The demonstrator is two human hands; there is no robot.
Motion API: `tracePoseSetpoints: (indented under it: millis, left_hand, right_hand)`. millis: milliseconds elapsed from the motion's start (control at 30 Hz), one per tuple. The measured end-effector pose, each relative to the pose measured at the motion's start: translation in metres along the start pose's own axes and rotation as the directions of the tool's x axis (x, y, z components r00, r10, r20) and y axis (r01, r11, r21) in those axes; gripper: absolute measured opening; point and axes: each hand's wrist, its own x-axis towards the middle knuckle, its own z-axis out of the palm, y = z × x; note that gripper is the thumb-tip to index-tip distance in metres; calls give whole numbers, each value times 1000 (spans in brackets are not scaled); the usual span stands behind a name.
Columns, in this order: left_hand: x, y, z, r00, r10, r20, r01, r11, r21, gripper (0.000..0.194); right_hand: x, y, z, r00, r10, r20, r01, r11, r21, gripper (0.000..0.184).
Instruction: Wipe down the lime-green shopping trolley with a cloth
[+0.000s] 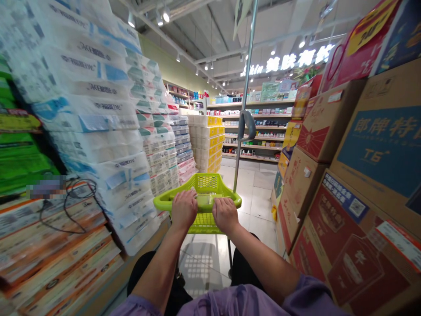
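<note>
A lime-green shopping basket cart (210, 183) stands on the tiled aisle floor in front of me, and no goods show in it. My left hand (184, 208) is closed over the near rim on the left. My right hand (225, 214) is closed over the same rim just to the right, almost touching the left. A grey metal pole (245, 101) with a curved grey handle (247, 123) rises from the cart's right side toward the ceiling.
Stacked packs of tissue and toilet paper (98, 123) line the left side, with a loose black cable (70, 197) on a lower stack. Cardboard cartons (368, 175) are piled on the right. Store shelves (259, 131) stand at the aisle's far end.
</note>
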Motion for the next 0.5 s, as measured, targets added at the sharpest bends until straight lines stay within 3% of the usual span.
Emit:
tracePoseSetpoints:
  millis: [67,233,400,500]
  left_hand:
    - [1,4,0,1000,-17,17,17,1000,-4,32]
    - [2,32,4,985,105,134,-101,994,-37,29]
    - [18,26,-5,967,21,252,-25,1000,11,35]
    - [24,23,-9,940,6,341,-21,999,41,38]
  right_hand:
    - [0,-2,1,1000,16,-9,-16,1000,-3,21]
    - [1,-2,1,1000,18,11,-19,1000,14,21]
    - [-2,10,-3,999,4,46,-5,1000,21,24]
    - [-1,14,-7,996,54,67,-58,996,62,25]
